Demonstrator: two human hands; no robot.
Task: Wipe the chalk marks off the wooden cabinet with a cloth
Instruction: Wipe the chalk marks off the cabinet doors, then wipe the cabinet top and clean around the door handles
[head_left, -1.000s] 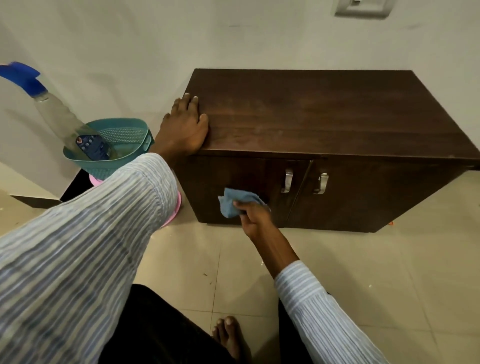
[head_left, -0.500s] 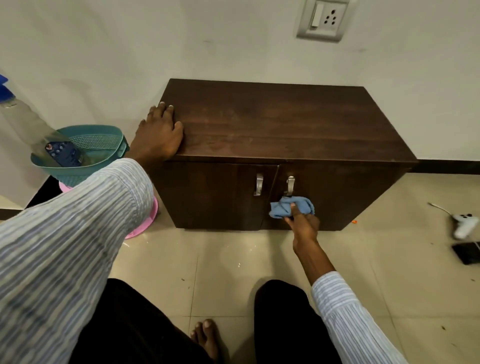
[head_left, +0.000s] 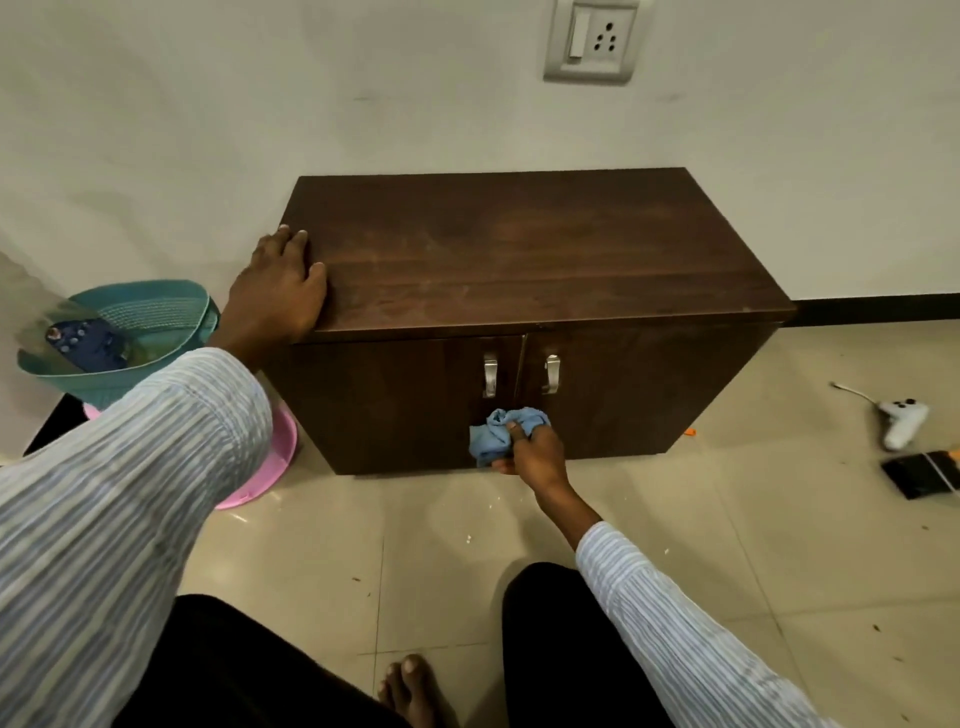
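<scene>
A teal plastic basket (head_left: 150, 322) holding a dark blue controller (head_left: 85, 343) sits left of the left grip (head_left: 278, 291), which lies spread flat on the dark wooden cabinet (head_left: 519, 260) corner; the right grip (head_left: 532, 449) pinches a crumpled blue cloth (head_left: 493, 434) against the doors' lower edge.

The cloth (head_left: 500, 435) hides any chalk marks beneath it.

crumpled blue cloth (head_left: 501, 434) against dark wooden cabinet (head_left: 519, 260)

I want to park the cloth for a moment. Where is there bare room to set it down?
The cabinet top is bare from the left hand at its left front corner across to its right edge. The floor tiles between the cabinet front and the knees are also free. It is crowded left by the teal basket and pink basin, and far right by the white controller.
</scene>
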